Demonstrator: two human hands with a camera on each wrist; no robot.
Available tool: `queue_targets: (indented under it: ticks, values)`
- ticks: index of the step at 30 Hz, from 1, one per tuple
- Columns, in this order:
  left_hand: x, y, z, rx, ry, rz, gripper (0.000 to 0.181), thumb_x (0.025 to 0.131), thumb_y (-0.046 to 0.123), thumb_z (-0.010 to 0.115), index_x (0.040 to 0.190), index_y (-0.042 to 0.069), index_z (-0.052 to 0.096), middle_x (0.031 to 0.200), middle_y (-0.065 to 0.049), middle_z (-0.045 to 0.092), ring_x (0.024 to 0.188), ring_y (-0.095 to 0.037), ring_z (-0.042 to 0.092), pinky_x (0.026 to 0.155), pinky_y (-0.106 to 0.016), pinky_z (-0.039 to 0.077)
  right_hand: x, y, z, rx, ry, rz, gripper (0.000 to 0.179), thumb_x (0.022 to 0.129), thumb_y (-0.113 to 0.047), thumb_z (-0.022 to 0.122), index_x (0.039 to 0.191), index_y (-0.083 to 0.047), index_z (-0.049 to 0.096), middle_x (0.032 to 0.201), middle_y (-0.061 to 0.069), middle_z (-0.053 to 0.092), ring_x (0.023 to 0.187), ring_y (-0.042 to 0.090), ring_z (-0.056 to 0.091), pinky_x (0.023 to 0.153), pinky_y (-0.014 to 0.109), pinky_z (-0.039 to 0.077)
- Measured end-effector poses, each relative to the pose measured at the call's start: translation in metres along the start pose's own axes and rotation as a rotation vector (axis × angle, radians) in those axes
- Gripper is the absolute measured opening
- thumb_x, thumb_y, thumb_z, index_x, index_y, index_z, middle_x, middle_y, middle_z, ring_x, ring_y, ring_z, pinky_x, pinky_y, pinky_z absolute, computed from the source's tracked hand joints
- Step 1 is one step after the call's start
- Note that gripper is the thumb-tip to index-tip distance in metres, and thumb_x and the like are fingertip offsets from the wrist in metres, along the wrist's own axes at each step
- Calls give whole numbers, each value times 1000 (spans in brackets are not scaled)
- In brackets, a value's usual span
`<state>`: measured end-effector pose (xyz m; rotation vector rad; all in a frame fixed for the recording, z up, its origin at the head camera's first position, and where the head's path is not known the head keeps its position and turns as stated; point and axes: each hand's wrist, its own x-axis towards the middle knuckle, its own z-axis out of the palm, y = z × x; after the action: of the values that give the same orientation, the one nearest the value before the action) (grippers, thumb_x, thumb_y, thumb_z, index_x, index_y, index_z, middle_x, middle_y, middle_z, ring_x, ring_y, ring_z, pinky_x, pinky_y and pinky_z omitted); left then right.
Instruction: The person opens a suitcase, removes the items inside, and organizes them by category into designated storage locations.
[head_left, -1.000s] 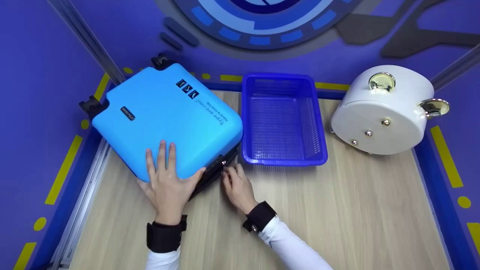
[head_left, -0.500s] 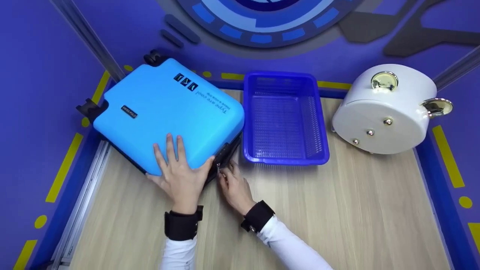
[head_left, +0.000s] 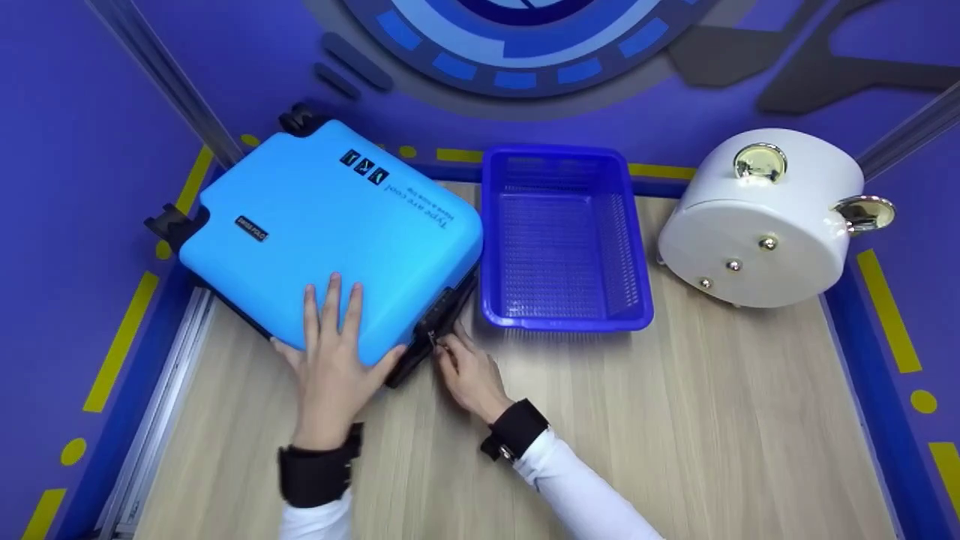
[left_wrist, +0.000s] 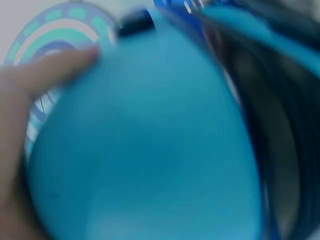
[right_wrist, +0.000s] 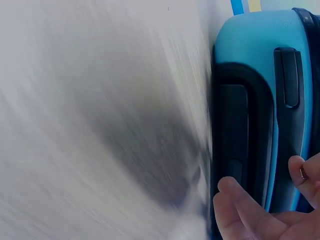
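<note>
A bright blue hard-shell suitcase (head_left: 322,225) lies flat on the table, its black wheels toward the back left. My left hand (head_left: 330,367) rests on the lid's front corner with its fingers straight and spread. In the left wrist view, the lid (left_wrist: 150,135) is blurred, with a finger (left_wrist: 55,70) at its side and a dark gap along the right. My right hand (head_left: 471,375) is at the suitcase's black handle side, thumb and forefinger pinching a small metal zipper pull (right_wrist: 302,173). Its other fingers reach toward the black side handle (right_wrist: 232,130).
A blue perforated plastic basket (head_left: 566,322) stands right beside the suitcase. Farther right, a white pot (head_left: 757,255) with gold handles lies on its side. Blue panels (head_left: 67,187) wall in the wooden table (head_left: 675,435) at the left, back and right.
My right hand has shifted slightly left with the zipper pull along the suitcase's side. My left hand moved right, then back left on the lid; the suitcase has shifted slightly toward the left.
</note>
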<state>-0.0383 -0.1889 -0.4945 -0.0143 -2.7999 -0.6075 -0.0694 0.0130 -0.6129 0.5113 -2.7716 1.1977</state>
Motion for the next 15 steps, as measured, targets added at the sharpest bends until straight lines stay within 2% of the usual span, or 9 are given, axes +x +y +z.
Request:
queue_targets:
  ticks: [4,6,8,11,12,13,15]
  values:
    - [0,-28,-18,-65,-125,107,115,69,51,95,164,21,35,174,-4,17,159,-38,5,97,-94,2,1,2,1,18,9,-18,17,105,-22,58,109,-12,71,144,30,56,78,36,74,67,49,60]
    - [2,-38,-24,-114,-168,127,119,64,48,98,163,24,36,174,-2,15,159,-37,3,97,-94,2,1,3,3,20,26,-29,17,104,-22,58,108,-12,71,143,31,56,71,32,72,64,46,59]
    - [3,-44,-26,-146,-181,138,120,62,49,99,163,26,37,174,-2,14,159,-37,2,96,-94,3,1,5,4,28,42,-35,16,104,-20,59,107,-12,72,141,32,57,58,24,65,58,42,57]
    - [1,-49,-22,-141,-131,161,120,62,54,97,162,25,39,174,-3,16,159,-38,5,95,-95,7,0,8,5,42,52,-35,15,103,-19,60,105,-11,73,139,31,59,50,13,52,52,37,52]
    - [1,-49,-19,-126,-103,169,119,62,56,96,162,24,39,173,-4,18,159,-38,7,94,-95,8,0,8,4,44,50,-33,16,103,-19,60,105,-11,73,140,31,59,51,13,51,53,37,52]
    - [0,-49,-16,-111,-73,174,119,62,58,95,162,23,39,173,-5,20,159,-38,9,94,-95,9,1,8,4,41,49,-31,16,103,-20,60,105,-11,73,140,30,59,58,15,60,57,39,55]
    - [0,-48,-10,-83,-15,183,119,62,61,93,161,22,40,172,-5,24,158,-37,13,94,-95,12,3,10,3,42,47,-20,17,103,-20,60,105,-10,73,142,29,58,85,26,73,72,45,60]
